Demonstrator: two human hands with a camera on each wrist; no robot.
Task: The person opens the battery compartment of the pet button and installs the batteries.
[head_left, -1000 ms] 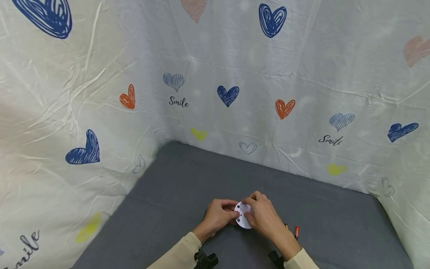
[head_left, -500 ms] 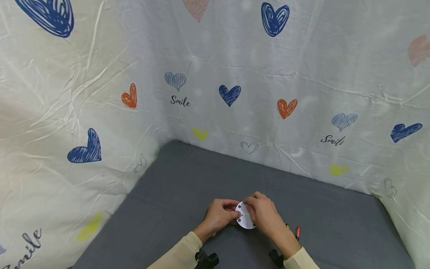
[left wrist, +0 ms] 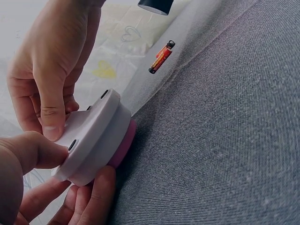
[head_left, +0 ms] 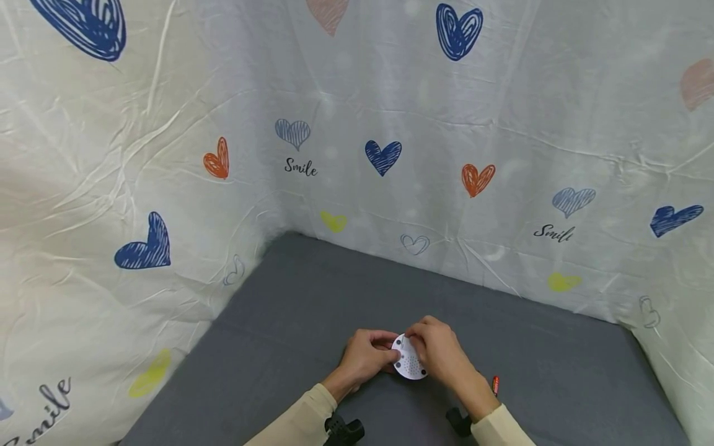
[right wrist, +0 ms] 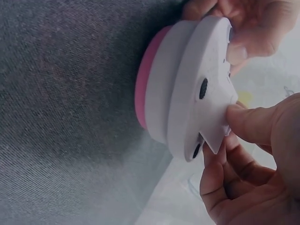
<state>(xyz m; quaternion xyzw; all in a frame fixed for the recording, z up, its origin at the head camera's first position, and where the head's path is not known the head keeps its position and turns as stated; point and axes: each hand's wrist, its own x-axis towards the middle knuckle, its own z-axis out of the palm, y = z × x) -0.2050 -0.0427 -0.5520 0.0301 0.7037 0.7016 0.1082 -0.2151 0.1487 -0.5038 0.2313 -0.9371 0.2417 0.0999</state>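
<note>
A round white device with small dark feet and holes on its face is held between both hands above the grey cloth. In the left wrist view its far side shows a pink rim. My left hand grips its edge, thumb on the face and fingers beneath. My right hand pinches a thin white cover at the face; one pointed corner of this cover stands up from the device in the right wrist view. From the head, that cover is hidden behind the right hand.
A red and black battery lies on the grey cloth just right of my right wrist. White fabric printed with hearts hangs around the cloth's far and left edges. Dark wrist cameras sit under both wrists.
My right thumb, seen on the device's face a second ago, has moved off to the right, and more of the face shows. The left hand keeps its grip.
</note>
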